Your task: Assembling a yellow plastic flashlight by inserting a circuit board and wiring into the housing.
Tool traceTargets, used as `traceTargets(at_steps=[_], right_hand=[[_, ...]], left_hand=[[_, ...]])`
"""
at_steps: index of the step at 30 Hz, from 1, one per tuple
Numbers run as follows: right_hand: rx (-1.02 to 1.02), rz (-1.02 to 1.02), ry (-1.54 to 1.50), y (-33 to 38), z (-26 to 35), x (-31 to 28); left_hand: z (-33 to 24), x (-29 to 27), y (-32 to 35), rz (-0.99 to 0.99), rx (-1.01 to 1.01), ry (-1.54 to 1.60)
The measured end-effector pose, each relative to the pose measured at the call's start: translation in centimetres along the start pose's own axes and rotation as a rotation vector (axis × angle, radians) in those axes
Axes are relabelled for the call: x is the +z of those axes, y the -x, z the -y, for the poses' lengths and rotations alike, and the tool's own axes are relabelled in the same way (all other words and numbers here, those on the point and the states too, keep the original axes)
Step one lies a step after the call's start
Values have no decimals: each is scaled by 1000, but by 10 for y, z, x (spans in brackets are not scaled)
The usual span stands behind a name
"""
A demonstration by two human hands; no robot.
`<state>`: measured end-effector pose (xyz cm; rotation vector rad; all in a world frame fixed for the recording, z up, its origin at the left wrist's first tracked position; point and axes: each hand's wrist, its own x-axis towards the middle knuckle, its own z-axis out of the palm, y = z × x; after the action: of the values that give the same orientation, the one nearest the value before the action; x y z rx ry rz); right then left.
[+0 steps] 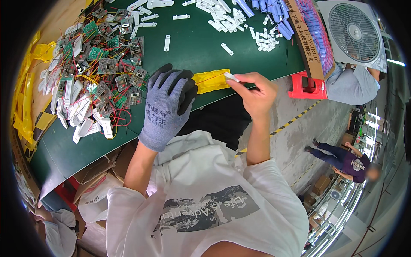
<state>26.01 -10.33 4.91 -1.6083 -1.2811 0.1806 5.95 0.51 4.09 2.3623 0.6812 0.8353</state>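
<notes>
Nearest the camera is a white shirt (269,205), occupying 6 o'clock; I take 12 o'clock as the side away from the wearer. On the bare right hand (259,92), I see thumb and index finger pinching a small white piece (231,77). Its long axis runs from 10 to 4 o'clock, with the free end pointing to 10. It is positioned at the 3 o'clock end of a yellow casing (216,85); I cannot tell whether the two touch.

The casing lies near the edge of the green table (192,51), its long axis running almost from 9 to 3 o'clock, the 3 o'clock end tipped slightly toward 2. A red wire (212,77) follows this axis. The gloved left hand (168,92) covers the 9 o'clock end, fingers bent and close together; I cannot tell how firmly they grip.

Outward from the gloved hand, at 10 o'clock, I register a heap of wired circuit modules (108,66). White brackets (167,43) are scattered toward 12. At 1 o'clock are blue cylinders (284,31); at 2, a brown carton (305,43) and a fan (354,31).
</notes>
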Motion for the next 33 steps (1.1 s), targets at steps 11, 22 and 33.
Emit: traceTargets(at_steps=[11, 22, 33], right_hand=[[-221, 157, 309, -8, 2, -4], [-53, 246, 299, -2, 18, -7], [-278, 419, 534, -16, 16, -19]], left_hand=[[2, 0, 1, 11, 1, 19], [0, -3, 0, 26, -11, 31], [-1, -4, -5, 27, -17, 35]])
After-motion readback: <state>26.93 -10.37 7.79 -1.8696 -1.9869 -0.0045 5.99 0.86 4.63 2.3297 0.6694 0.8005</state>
